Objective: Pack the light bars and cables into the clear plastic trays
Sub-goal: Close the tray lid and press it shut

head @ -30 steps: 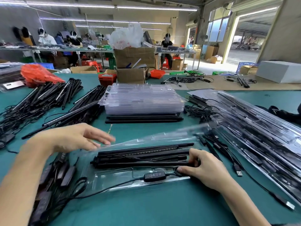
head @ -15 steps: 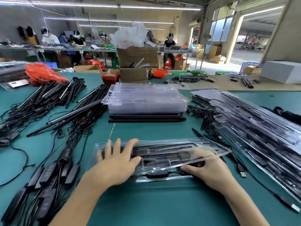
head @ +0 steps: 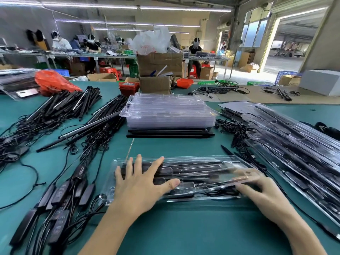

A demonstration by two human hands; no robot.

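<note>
Clear plastic clamshell tray (head: 193,173) loaded with black light bars, lid down. Left hand (head: 139,183) flat and spread, pressing it; right hand (head: 261,192) fingers under the lid's right edge. Loose black bars (head: 70,105) far left remain.

i can't read any text from here: the white marks on a black controller (head: 81,170) and the red print on the plastic bag (head: 147,47) are too blurred
</note>
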